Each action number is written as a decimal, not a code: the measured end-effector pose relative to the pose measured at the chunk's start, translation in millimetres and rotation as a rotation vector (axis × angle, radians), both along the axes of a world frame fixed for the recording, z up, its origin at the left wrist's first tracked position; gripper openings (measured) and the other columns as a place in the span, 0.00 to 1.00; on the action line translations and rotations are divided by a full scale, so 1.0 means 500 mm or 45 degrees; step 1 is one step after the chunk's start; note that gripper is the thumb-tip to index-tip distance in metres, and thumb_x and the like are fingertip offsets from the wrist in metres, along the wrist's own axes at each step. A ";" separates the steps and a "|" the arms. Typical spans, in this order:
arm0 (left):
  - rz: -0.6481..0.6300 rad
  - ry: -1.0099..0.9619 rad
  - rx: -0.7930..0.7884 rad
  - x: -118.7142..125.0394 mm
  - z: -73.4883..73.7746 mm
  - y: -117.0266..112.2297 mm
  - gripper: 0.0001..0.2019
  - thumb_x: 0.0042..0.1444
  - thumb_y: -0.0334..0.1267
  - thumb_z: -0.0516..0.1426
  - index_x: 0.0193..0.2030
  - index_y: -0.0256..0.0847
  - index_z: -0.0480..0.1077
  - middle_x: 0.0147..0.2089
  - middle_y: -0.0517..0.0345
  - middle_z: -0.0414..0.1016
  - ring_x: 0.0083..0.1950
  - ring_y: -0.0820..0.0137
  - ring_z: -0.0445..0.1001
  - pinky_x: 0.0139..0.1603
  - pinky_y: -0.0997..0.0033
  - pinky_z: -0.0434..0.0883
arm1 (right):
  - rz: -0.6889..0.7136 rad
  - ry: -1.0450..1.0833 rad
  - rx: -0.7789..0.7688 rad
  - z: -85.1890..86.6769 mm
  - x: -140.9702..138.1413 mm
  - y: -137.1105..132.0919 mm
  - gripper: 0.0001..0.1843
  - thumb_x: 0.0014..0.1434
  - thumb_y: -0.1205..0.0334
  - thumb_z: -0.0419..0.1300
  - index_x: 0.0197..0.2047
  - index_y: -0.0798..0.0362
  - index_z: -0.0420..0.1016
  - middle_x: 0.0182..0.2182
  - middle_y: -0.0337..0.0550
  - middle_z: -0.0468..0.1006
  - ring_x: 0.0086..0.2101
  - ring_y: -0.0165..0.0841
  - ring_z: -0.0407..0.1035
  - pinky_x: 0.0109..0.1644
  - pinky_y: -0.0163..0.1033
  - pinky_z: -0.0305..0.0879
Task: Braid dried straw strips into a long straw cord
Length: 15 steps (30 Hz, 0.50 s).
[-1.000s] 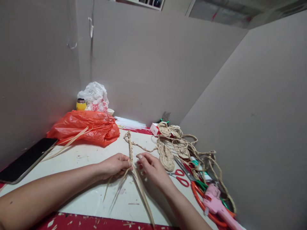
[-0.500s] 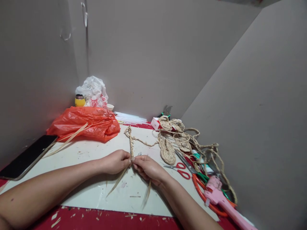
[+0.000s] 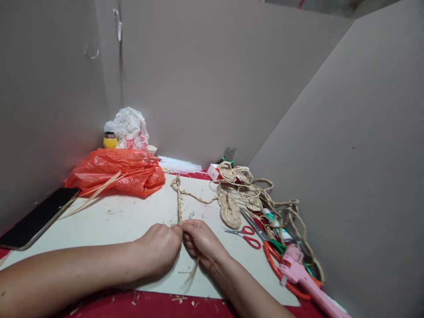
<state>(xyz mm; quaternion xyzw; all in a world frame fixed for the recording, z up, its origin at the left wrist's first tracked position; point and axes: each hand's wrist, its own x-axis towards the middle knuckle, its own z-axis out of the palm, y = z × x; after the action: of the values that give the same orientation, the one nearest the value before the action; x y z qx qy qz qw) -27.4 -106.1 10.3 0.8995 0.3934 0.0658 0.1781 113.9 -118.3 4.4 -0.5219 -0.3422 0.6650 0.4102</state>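
Note:
A braided straw cord (image 3: 179, 201) runs from the middle of the white board toward me, and its near end is between my hands. My left hand (image 3: 160, 247) is closed in a fist at that end, its fingers turned under and mostly hidden. Thumb and forefinger of my right hand (image 3: 200, 240) pinch the cord at the same spot, touching the left. Loose straw strands (image 3: 193, 274) hang out below my right hand. Farther off, the cord loops and joins a line leading right to coiled braid pieces (image 3: 229, 211).
Red-handled scissors (image 3: 248, 237), larger scissors with an orange-red handle (image 3: 273, 256) and a pink glue gun (image 3: 303, 274) lie on the right. On the left are a phone (image 3: 39, 216) and a red plastic bag (image 3: 119, 172) with straw strips. Glue sticks (image 3: 180, 164) lie at the back.
My left hand has moved nearer and rolled over into a fist, and the strand that hung below it is now hidden. My right hand keeps its pinch.

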 end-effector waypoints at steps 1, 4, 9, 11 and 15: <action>-0.024 -0.016 0.009 -0.001 -0.001 -0.007 0.15 0.49 0.29 0.48 0.41 0.34 0.70 0.32 0.44 0.74 0.29 0.61 0.71 0.35 0.65 0.64 | 0.001 0.025 -0.009 0.003 0.000 -0.001 0.16 0.46 0.56 0.61 0.17 0.53 0.57 0.08 0.24 0.51 0.11 0.18 0.38 0.14 0.29 0.29; -0.193 -0.087 -0.045 -0.011 0.028 -0.037 0.08 0.47 0.32 0.51 0.32 0.37 0.71 0.26 0.48 0.71 0.23 0.64 0.67 0.30 0.66 0.62 | 0.036 0.083 -0.050 0.010 0.005 0.000 0.12 0.44 0.57 0.62 0.23 0.56 0.66 0.09 0.23 0.50 0.12 0.17 0.36 0.15 0.29 0.28; -0.353 -0.209 -0.477 -0.023 0.110 -0.033 0.12 0.52 0.38 0.50 0.19 0.41 0.63 0.18 0.60 0.62 0.18 0.74 0.55 0.23 0.72 0.55 | 0.093 0.192 -0.024 0.005 0.020 0.005 0.13 0.45 0.57 0.64 0.26 0.57 0.67 0.10 0.22 0.48 0.13 0.17 0.34 0.16 0.29 0.27; -0.083 -0.550 -0.449 -0.019 0.109 0.007 0.10 0.51 0.36 0.49 0.21 0.40 0.63 0.20 0.62 0.63 0.23 0.74 0.58 0.26 0.74 0.57 | 0.111 0.220 0.004 0.002 0.024 0.007 0.14 0.45 0.57 0.65 0.25 0.56 0.65 0.11 0.22 0.48 0.13 0.17 0.35 0.16 0.29 0.27; 0.353 -0.957 -0.653 -0.004 0.053 0.082 0.08 0.49 0.39 0.50 0.30 0.38 0.65 0.25 0.61 0.66 0.27 0.74 0.62 0.28 0.75 0.60 | 0.167 0.196 0.022 0.005 0.024 0.009 0.14 0.47 0.56 0.64 0.27 0.56 0.66 0.12 0.22 0.47 0.13 0.17 0.35 0.16 0.28 0.28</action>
<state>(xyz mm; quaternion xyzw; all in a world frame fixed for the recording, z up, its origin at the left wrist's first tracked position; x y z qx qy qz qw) -29.4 -65.0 36.5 0.6794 0.4214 0.3106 0.5142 126.0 -113.9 6.7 -0.4422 -0.3487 0.7257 0.3954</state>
